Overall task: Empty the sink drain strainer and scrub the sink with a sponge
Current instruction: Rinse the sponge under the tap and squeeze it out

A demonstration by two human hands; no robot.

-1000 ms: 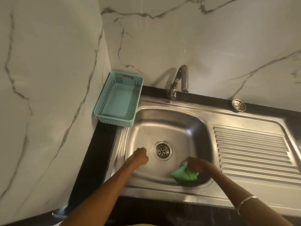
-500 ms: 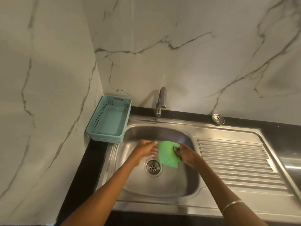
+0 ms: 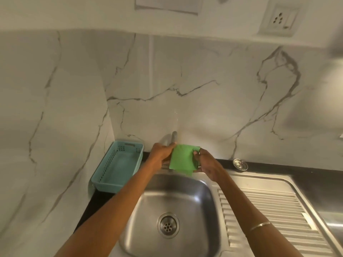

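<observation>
Head view: we've got the green scrub pad (image 3: 182, 158) pinched between left hand (image 3: 161, 152) and right hand (image 3: 205, 166), directly below the tap (image 3: 174, 136), sink basin (image 3: 196, 197) well beneath.

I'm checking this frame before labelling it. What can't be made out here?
Head view only:
- Faucet: mostly hidden behind the left hand and green sponge; on or off unclear.
- Right hand: its fingertips hidden behind the sponge.
- Strainer on the counter: too small to show debris.
- Sink: near edge cut off by the frame's bottom.
</observation>
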